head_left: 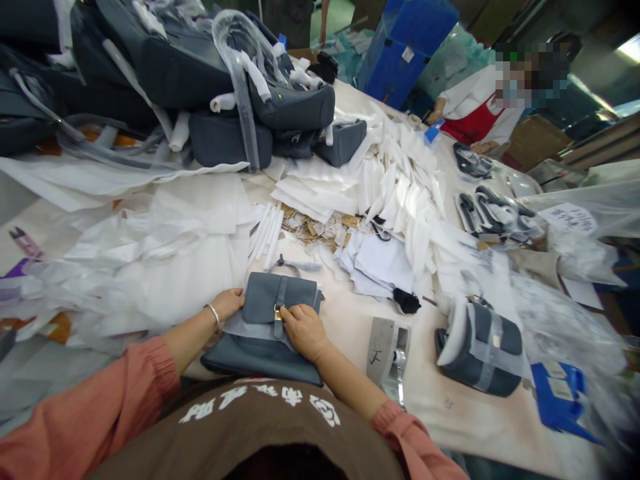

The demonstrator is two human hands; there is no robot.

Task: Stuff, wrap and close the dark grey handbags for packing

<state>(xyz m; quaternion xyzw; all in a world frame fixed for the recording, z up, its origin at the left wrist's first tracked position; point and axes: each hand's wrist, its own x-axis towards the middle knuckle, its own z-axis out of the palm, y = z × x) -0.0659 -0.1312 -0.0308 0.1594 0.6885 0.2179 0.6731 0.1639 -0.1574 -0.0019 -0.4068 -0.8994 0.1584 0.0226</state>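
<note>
A dark blue-grey handbag lies in front of me at the table's near edge, its flap over a sheet of thin white wrapping. Down the middle of the flap runs a short strap with a gold clasp. My left hand holds the flap's left edge, its fingertips partly hidden behind it. The fingers of my right hand are closed at the clasp, pressing on its right side. Just beyond the flap, a handle loop sticks up.
Right of me are a grey metal block, a second handbag banded with wrapping, and a blue tape dispenser. Bags are piled at back left. White paper strips lie mid-table. A co-worker stands at the far right.
</note>
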